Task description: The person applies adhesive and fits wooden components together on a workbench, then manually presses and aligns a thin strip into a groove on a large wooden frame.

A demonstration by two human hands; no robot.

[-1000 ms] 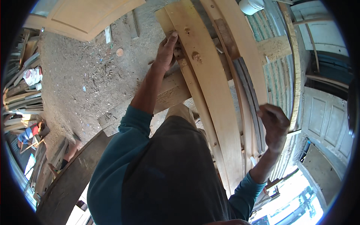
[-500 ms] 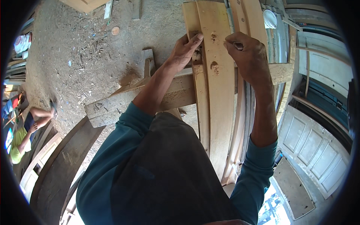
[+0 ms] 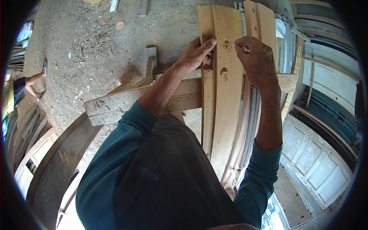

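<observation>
A long pale wooden plank (image 3: 229,99) runs away from me, with two rough holes in its face, wood dust around them. Along its left side lies a narrower wooden piece (image 3: 207,86) with a dark slot cut in it. My left hand (image 3: 195,55) grips the work at that slot; the thumb lies along the plank's edge and the other fingers are mostly hidden. Just right of the farther hole, my right hand (image 3: 256,55) is closed in a fist. Something small and pale shows in its curl, too little to name.
A thick crossbeam (image 3: 180,94) with nails on it lies under the planks. More boards (image 3: 264,23) and a white bucket (image 3: 280,28) are at the right. Pale panel doors (image 3: 314,153) lean farther right. Wood scraps litter the floor (image 3: 96,50). Another person's legs (image 3: 34,82) show at far left.
The view has shifted slightly, so the planks sit farther right in it. My hands keep nearly the same places over the work. The other person at far left has shifted position.
</observation>
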